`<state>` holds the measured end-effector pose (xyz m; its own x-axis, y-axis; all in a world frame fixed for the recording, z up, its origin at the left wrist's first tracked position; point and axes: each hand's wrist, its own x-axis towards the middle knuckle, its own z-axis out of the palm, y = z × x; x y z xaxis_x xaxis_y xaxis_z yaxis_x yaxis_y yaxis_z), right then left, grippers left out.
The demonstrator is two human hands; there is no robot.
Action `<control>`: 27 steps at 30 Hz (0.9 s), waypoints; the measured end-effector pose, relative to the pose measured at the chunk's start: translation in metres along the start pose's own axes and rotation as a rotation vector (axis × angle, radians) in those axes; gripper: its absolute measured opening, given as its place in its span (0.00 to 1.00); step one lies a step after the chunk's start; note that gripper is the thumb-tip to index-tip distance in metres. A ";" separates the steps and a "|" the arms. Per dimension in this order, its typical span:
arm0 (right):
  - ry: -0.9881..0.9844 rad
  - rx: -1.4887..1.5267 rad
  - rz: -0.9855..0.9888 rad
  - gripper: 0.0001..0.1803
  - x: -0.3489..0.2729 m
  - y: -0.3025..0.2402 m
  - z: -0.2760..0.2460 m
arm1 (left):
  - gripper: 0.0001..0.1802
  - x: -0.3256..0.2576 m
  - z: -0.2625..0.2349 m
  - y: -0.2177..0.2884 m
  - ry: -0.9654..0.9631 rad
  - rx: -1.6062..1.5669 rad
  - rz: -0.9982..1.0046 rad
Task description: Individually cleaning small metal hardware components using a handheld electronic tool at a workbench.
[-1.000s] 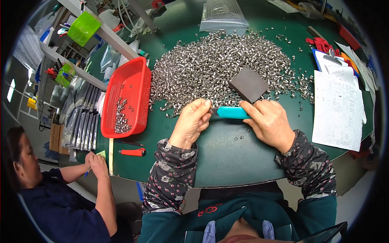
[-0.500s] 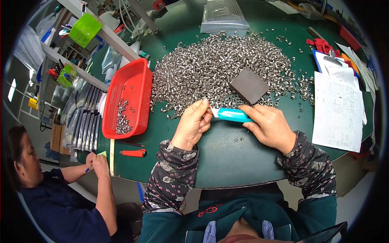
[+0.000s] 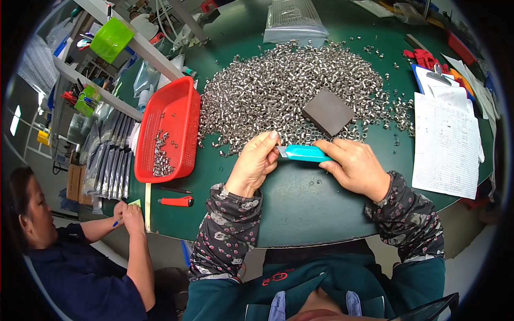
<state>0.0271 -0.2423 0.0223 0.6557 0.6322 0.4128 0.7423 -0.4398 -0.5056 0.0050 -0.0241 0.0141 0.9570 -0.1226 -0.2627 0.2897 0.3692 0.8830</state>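
Note:
My right hand is closed around a turquoise utility knife, its short blade pointing left. The blade tip meets the fingertips of my left hand, which pinch a small metal ring, mostly hidden by the fingers and blade. Just beyond both hands spreads a large heap of small shiny metal rings. A dark square block rests on the heap's near right side. Left of my left hand stands a red perforated basket with several metal rings at its bottom.
A red utility knife and a dark pen lie near the left edge. Written sheets and a clipboard are at right, red gloves behind. A plastic bag lies at the back. A co-worker sits at left.
The knife blade has shifted slightly left and tilted against the ring at my left fingertips. The ring shows less now. Both hands stay nearly in place.

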 end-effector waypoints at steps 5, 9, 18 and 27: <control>0.027 -0.062 -0.030 0.17 -0.001 0.000 0.000 | 0.14 -0.001 0.003 0.002 0.034 0.056 -0.013; 0.047 -0.125 -0.064 0.18 -0.001 0.001 0.000 | 0.13 -0.001 0.000 0.003 0.006 0.075 -0.038; 0.144 -0.228 -0.174 0.22 0.004 0.000 -0.006 | 0.15 0.000 -0.002 0.002 -0.044 -0.049 -0.083; 0.106 -0.128 -0.067 0.18 0.003 0.002 -0.002 | 0.11 0.000 -0.001 0.003 -0.040 -0.132 0.000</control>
<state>0.0310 -0.2430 0.0239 0.6104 0.5950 0.5229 0.7916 -0.4812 -0.3765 0.0061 -0.0220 0.0166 0.9567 -0.1577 -0.2446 0.2908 0.4867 0.8238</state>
